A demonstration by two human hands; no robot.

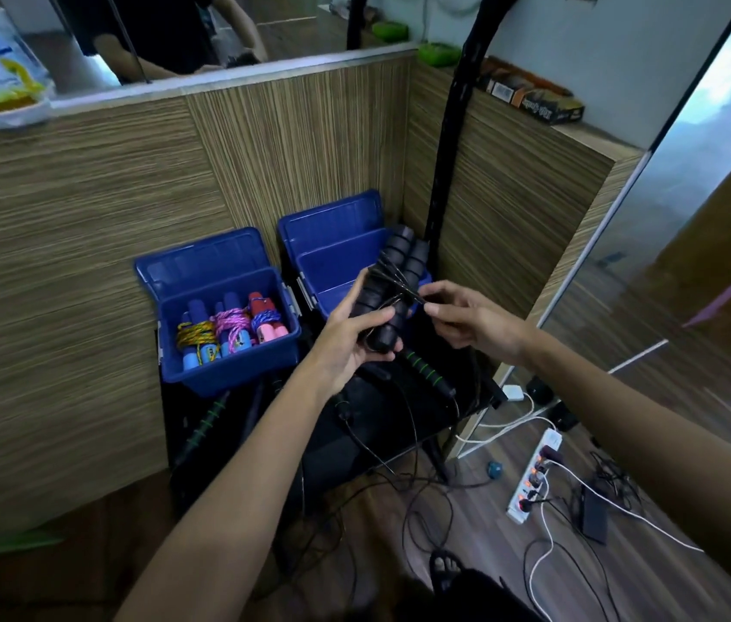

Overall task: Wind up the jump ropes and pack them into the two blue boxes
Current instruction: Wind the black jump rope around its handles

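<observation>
My left hand (345, 334) grips a pair of black ribbed jump-rope handles (392, 280), held side by side above the right blue box (309, 267). Thin black rope is wound around the handles' middle. My right hand (466, 318) pinches the thin rope right beside the handles. The left blue box (238, 368) holds three wound ropes: yellow, pink and blue-purple, with blue and pink handles. Both lids stand open against the wood wall. A black handle with green rings (428, 368) lies just below my hands; another (206, 426) lies lower left.
The boxes sit on a dark low stand (354, 424) in a corner of striped wood panels. Loose black rope trails over the floor. A white power strip (534, 478) with plugs and white cables lies at the right. A black pole (448, 141) rises behind the right box.
</observation>
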